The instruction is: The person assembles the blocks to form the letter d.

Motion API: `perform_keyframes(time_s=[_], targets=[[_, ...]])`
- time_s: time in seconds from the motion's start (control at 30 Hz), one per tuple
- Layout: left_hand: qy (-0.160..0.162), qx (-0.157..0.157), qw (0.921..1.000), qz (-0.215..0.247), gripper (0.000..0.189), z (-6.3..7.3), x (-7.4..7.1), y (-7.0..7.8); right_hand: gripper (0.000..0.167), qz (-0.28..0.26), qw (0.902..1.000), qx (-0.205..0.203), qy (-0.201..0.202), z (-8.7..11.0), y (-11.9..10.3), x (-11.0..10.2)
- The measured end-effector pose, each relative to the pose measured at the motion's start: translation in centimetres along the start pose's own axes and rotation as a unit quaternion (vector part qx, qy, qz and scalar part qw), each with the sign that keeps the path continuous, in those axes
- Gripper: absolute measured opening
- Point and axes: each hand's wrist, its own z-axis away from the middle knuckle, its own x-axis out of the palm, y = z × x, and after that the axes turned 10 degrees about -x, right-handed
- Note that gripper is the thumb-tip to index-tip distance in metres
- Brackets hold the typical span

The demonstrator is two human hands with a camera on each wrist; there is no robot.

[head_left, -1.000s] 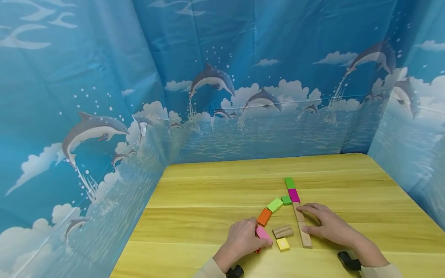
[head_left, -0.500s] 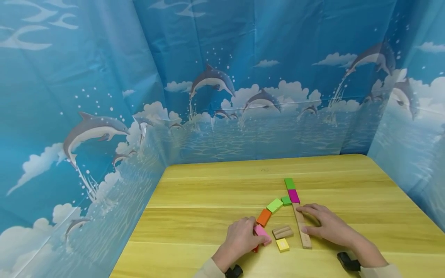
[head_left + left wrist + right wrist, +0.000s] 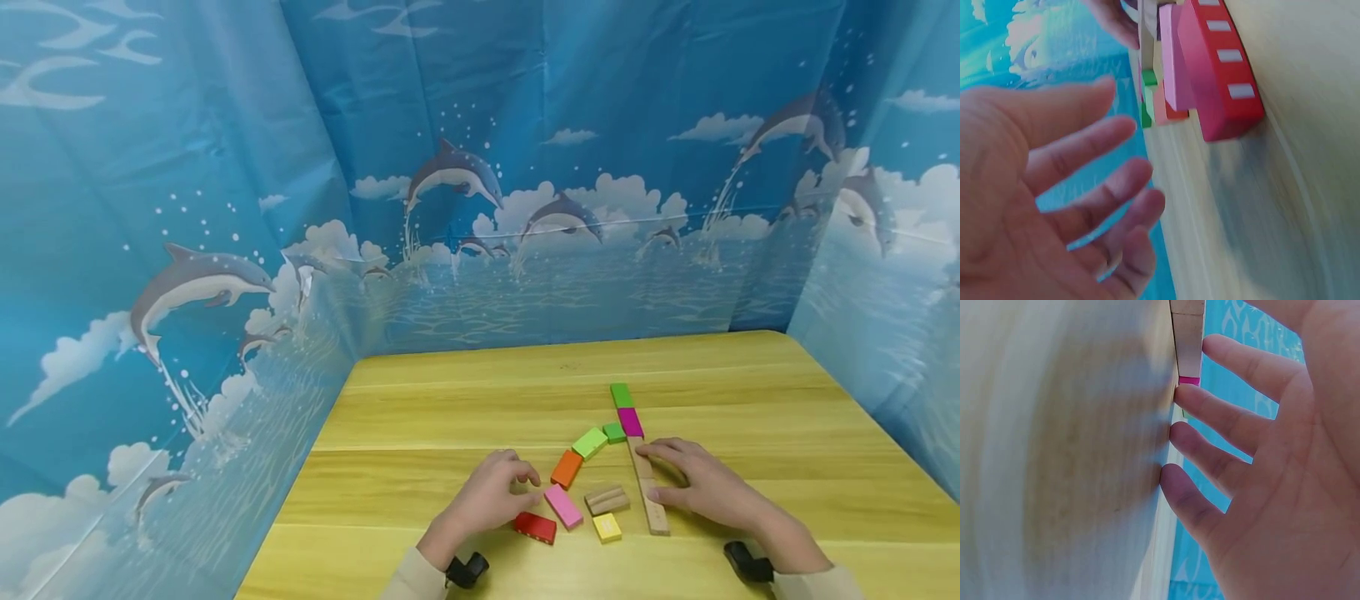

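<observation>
My left hand [image 3: 491,493] hovers with loosely bent fingers and nothing in them, left of a pink block [image 3: 563,507] and a red block [image 3: 536,527]. In the left wrist view the red block's side [image 3: 1222,69] carries white squares. The pink block lies below an orange block [image 3: 566,469], which leads in a curve to a light green block [image 3: 589,443] and a small green block [image 3: 614,432]. My right hand [image 3: 705,483] rests beside a straight row of plain wooden blocks [image 3: 658,523], thumb and index fingertip at its right edge. Its other fingertips meet the tabletop in the right wrist view.
A magenta block [image 3: 630,422] and a green block [image 3: 621,395] extend the row at its far end. Inside the curve lie a grooved wooden piece [image 3: 607,500] and a yellow block [image 3: 607,527]. A dolphin-print curtain [image 3: 540,275] hangs behind the yellow wooden table [image 3: 420,400].
My left hand has let go of the pink block and drawn back to the left, uncovering the red block. The pink block shifted slightly left before that. My right hand has stayed put.
</observation>
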Motion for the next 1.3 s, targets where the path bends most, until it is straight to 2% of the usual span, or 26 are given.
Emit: perform_keyframes(time_s=[0.2,0.37,0.47,0.73,0.97,1.3], targets=[[-0.069,0.020,0.9968,0.035,0.023,0.5,-0.3,-1.4,0.066,-0.001,1.0000,0.000,0.003,0.0,-0.1,0.1],[-0.092,0.036,0.9949,0.017,0.035,0.9,0.1,-1.7,0.066,0.003,1.0000,0.002,0.001,0.0,0.0,0.1],[-0.094,0.044,0.9946,-0.009,0.038,1.1,0.5,-1.5,0.066,0.004,1.0000,0.001,0.003,0.0,0.1,0.2],[-0.096,0.031,0.9938,-0.047,0.029,1.2,1.0,-1.1,0.066,0.008,0.9999,-0.001,0.007,0.1,0.1,0.2],[-0.089,0.036,0.9944,-0.045,0.028,1.4,1.3,-0.9,0.065,0.001,1.0000,-0.001,0.010,0.1,0.0,0.2],[-0.058,0.069,0.9948,-0.048,0.030,1.6,1.8,0.1,0.065,0.005,0.9999,-0.004,0.009,0.1,0.0,0.2]])
